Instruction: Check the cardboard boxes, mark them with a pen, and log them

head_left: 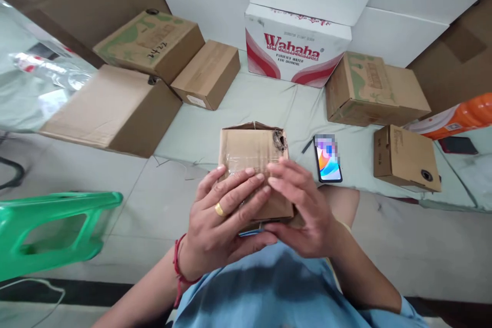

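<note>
A small cardboard box (249, 143) sits in front of me, close to my lap. Clear tape runs across its top, and a dark, ragged hole shows in its far right corner. My left hand (226, 210) lies over the top with its fingers stretched out flat; a gold ring is on one finger. On the right side of the box, my right hand (302, 205) has its fingertips on top and its thumb by the near edge, gripping it. Both palms hide part of the box's near half.
Several cardboard boxes (111, 107) stand on the green-covered surface at left and right. A white Wahaba-style carton marked Wahaha (295, 51) stands at the back. A phone (328, 159) lies right of my box. A green stool (57, 200) is at left, bottles (461, 115) at the sides.
</note>
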`<state>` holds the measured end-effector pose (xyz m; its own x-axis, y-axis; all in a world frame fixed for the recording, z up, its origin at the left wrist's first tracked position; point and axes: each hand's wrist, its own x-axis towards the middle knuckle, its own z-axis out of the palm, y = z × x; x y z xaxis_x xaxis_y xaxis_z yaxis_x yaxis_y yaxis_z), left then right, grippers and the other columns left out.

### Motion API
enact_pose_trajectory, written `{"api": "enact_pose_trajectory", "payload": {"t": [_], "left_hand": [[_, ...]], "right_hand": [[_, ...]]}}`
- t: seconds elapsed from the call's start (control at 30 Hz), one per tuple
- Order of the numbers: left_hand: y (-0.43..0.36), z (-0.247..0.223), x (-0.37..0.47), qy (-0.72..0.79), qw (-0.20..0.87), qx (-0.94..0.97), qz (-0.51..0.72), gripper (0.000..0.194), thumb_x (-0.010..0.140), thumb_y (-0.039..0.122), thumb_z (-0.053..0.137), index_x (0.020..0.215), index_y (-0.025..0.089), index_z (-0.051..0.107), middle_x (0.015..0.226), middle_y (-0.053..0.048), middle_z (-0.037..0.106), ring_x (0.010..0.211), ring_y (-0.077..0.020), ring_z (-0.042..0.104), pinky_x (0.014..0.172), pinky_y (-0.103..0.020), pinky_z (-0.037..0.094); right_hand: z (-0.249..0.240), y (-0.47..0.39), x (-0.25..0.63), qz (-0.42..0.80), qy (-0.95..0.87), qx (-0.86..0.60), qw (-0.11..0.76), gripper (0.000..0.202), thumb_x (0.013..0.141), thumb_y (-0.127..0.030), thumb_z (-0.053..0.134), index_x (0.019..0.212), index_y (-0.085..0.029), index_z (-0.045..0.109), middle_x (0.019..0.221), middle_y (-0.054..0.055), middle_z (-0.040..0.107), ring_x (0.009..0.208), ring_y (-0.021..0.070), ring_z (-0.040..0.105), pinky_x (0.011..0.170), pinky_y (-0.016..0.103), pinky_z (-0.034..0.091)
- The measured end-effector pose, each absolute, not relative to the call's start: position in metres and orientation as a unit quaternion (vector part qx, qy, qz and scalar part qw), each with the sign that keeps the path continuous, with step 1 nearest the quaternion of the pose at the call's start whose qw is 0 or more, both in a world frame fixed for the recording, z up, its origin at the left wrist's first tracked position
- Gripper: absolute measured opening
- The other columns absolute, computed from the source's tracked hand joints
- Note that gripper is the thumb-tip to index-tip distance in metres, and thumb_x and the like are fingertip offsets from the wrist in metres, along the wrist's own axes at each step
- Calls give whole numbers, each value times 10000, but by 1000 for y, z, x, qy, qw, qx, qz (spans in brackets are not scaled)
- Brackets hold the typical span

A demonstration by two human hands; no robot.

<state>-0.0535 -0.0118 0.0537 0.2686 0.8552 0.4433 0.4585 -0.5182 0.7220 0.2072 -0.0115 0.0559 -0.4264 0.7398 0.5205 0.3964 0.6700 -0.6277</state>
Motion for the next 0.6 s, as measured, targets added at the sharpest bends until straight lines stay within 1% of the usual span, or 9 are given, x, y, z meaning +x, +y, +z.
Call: {"api": "enact_pose_trajectory", "payload": {"t": [0.1,0.13,0.17,0.2,0.27,0.33,0.4,0.47,0.6], "left_hand": [[2,55,-40,383,134,814,415,516,989,527,788,1457,318,724,1318,-83,835,1310,-334,757,1275,-525,450],[5,55,-37,363,100,828,416,512,992,496,799,1457,296,719,1300,-82,843,1296,-319,766,1292,-499,430],[7,55,-34,346,72,838,416,506,997,470,805,1454,272,715,1283,-82,850,1283,-305,774,1305,-476,410],[7,55,-33,335,52,844,416,499,1003,455,804,1449,252,710,1271,-84,855,1274,-296,779,1314,-460,395],[7,55,-32,332,40,847,413,482,1020,445,786,1446,236,702,1269,-86,857,1266,-292,784,1315,-459,388],[6,56,-31,342,43,844,412,486,1026,443,775,1462,246,691,1278,-81,856,1260,-293,787,1305,-468,399],[5,56,-30,348,45,838,418,503,1023,436,777,1480,248,681,1285,-80,854,1264,-293,785,1304,-471,400],[5,55,-28,350,45,833,427,489,1025,431,773,1463,232,689,1278,-85,855,1278,-289,777,1318,-463,383],[3,55,-23,352,54,825,439,399,1036,416,765,1345,165,736,1263,-130,853,1292,-279,766,1353,-437,333]], "right_hand": [[47,8,248,222,-755,-448,425,480,1087,-444,610,1555,-340,590,1602,99,607,1485,327,606,1154,548,596],[43,18,262,193,-737,-498,415,401,1089,-408,597,1476,-318,653,1518,113,649,1372,308,670,1067,507,630],[38,30,273,158,-737,-544,370,342,1086,-373,583,1392,-285,707,1403,126,692,1229,287,716,972,465,645],[35,43,282,126,-748,-581,295,315,1082,-336,555,1319,-252,745,1299,133,717,1107,274,729,890,433,637],[30,70,290,79,-772,-625,86,343,1071,-257,494,1267,-219,773,1245,146,723,1020,270,719,777,378,584],[28,93,286,44,-782,-611,-116,397,1065,-181,438,1286,-203,767,1302,171,708,1063,281,722,730,337,528],[27,113,275,26,-788,-568,-235,423,1066,-134,406,1300,-182,755,1333,200,698,1097,285,737,731,316,499],[24,128,264,28,-798,-533,-282,426,1071,-121,396,1304,-160,751,1310,220,713,1081,289,762,760,318,499],[17,151,254,45,-815,-493,-300,391,1075,-135,421,1247,-140,772,1197,227,774,1098,311,785,803,332,495]]}}
